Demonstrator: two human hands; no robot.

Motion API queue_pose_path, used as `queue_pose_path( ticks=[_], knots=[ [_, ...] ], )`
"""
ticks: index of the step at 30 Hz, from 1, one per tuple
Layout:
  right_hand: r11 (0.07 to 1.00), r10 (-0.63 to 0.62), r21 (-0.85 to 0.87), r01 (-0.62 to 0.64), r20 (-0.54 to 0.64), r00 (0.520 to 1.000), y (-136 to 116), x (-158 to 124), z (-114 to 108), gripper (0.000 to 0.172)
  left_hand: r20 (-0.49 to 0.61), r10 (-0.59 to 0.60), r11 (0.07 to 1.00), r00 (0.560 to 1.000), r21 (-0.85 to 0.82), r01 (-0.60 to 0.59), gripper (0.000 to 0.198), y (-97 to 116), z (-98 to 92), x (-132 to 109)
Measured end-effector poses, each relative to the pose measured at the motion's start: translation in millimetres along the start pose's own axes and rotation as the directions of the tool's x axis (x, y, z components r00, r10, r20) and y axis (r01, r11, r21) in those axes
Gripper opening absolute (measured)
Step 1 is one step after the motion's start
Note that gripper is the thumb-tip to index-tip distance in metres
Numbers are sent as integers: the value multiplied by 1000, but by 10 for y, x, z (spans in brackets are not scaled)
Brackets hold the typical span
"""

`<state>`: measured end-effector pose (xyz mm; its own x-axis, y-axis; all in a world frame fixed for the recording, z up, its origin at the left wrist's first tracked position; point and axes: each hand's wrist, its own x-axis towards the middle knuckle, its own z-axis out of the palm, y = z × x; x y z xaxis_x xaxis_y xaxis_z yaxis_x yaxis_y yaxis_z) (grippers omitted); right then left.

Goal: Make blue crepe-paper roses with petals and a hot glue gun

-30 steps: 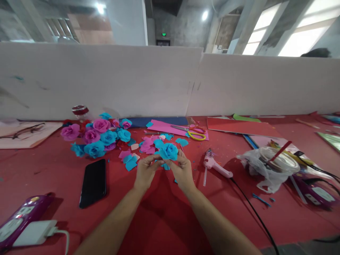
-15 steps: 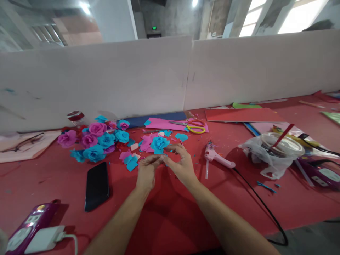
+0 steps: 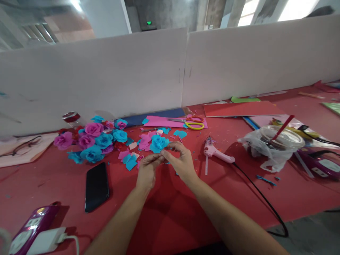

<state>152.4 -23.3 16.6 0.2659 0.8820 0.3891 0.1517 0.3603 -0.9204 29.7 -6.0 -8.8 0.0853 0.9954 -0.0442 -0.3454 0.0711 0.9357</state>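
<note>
A blue paper flower (image 3: 158, 142) is held up in front of me, its layered petals facing away and upward. My left hand (image 3: 148, 169) pinches at its base from the left. From the right, my right hand (image 3: 180, 161) has thumb and fingers closed on the lower petals. The fingers hide the flower's underside. Just behind lie loose pink paper petals (image 3: 145, 140) and, left of my left hand, cut blue petals (image 3: 130, 161). A cluster of finished paper flowers (image 3: 92, 141) in blue, pink and red stands farther left.
A pink glue gun (image 3: 219, 153) with a black cord lies to the right. Scissors (image 3: 195, 122) rest on pink paper at the back. A black phone (image 3: 97, 187) and a purple power strip (image 3: 33, 226) are on the left. A lidded cup (image 3: 281, 137) in a plastic bag stands right.
The view has tilted slightly, shifting the scene a little up and left. The right hand's fingers have closed in nearer the flower, which both hands still hold.
</note>
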Motion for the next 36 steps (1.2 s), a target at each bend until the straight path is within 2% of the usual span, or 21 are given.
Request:
queue_pose_path(
  ticks=[4, 9, 13, 15, 19, 24, 29, 31, 33, 36],
  knots=[
    [994, 61, 90, -66, 54, 997, 57, 2, 22, 17, 55, -13, 1000, 998, -10, 13, 14, 21, 20, -6],
    [965, 146, 200, -172, 137, 980, 74, -10, 11, 20, 50, -28, 997, 998, -67, 31, 15, 31, 46, -13],
    [962, 102, 235, -142, 177, 979, 26, -9, -38, 26, 83, -24, 993, 996, -116, 33, 16, 5, 14, 10],
    [966, 67, 242, -97, 126, 990, 13, 2, -52, 31, 69, -38, 988, 997, -148, 48, 17, 1, -9, 31],
    [967, 96, 242, -78, -64, 993, 41, 34, -42, 11, 15, -88, 975, 996, -204, 89, 20, 15, -44, 71],
    [950, 153, 294, -110, -130, 980, 125, 50, -16, 17, -23, -127, 951, 992, -288, 115, 22, 39, -75, 101],
    [916, 241, 370, -156, -194, 951, 190, 82, -29, 24, -116, -142, 949, 983, -297, 102, 22, 65, -107, 136],
    [893, 288, 416, -172, -234, 929, 190, 112, -52, 27, -150, -107, 957, 983, -282, 62, 21, 63, -132, 165],
    [881, 322, 439, -174, -288, 902, 179, 141, -76, 31, -211, -21, 969, 977, -245, -32, 20, 55, -175, 207],
    [895, 324, 415, -164, -353, 878, 174, 159, -98, 38, -355, 193, 958, 915, -132, -253, 20, 53, -282, 290]
  ],
)
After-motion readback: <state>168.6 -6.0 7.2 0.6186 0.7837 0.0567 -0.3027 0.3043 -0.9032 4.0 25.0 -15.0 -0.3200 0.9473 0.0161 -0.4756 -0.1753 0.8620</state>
